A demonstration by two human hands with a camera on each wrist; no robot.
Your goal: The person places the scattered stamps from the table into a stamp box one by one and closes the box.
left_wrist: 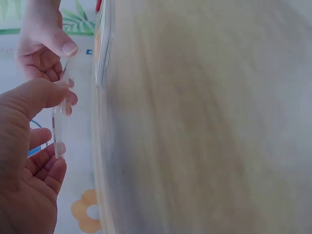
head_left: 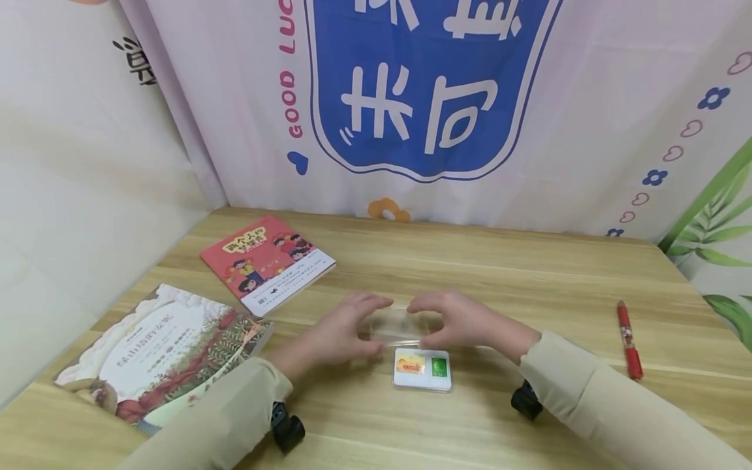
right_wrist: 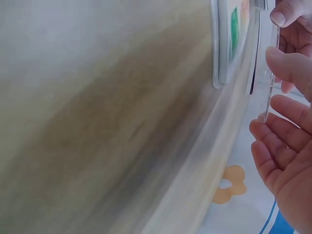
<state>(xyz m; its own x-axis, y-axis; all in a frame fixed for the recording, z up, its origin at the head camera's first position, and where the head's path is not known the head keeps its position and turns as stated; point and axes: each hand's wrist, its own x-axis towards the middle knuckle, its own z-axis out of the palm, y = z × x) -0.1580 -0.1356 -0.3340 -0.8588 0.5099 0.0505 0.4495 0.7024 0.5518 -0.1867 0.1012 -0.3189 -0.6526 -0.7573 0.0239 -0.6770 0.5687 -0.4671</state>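
Observation:
Both hands hold a clear plastic cover (head_left: 399, 326) between them, over the middle of the table. My left hand (head_left: 343, 329) grips its left end, with the thumb on the near edge and the fingers at the far side. At the other end my right hand (head_left: 461, 318) pinches it the same way. From the left wrist view the cover (left_wrist: 58, 122) looks thin and see-through, seen nearly edge-on. Just on the near side of the hands, a small white rounded pack (head_left: 422, 380) with a yellow-orange picture and a green one lies flat on the table.
A red book (head_left: 267, 261) lies at the back left of the wooden table (head_left: 529, 281). Nearer, a larger picture book (head_left: 164, 352) sits by the left forearm. To the right is a red pen (head_left: 627, 339). A printed curtain (head_left: 587, 130) hangs behind the table.

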